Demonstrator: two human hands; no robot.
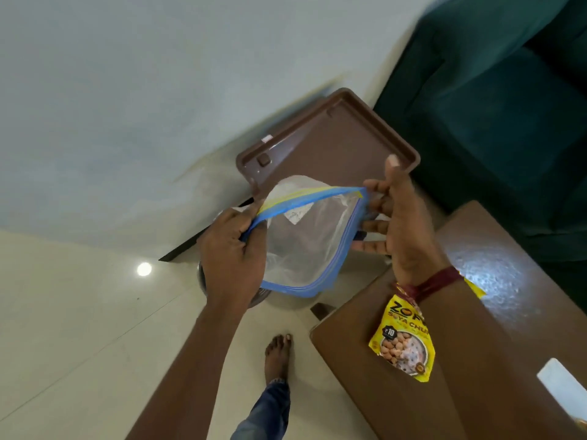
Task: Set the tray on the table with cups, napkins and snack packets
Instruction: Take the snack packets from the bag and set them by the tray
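Note:
I hold a clear zip pouch with blue edges in front of me, its mouth pulled apart. My left hand grips its left edge. My right hand pinches the right corner of the mouth, the other fingers spread. Behind the pouch a brown plastic tray leans upright against the wall. A yellow snack packet lies on the brown wooden table under my right forearm. The pouch looks empty apart from a small white label.
A dark green sofa stands at the right behind the table. A white object lies at the table's right edge. A steel vessel sits on the floor under the pouch, mostly hidden. My bare foot is on the cream tiles.

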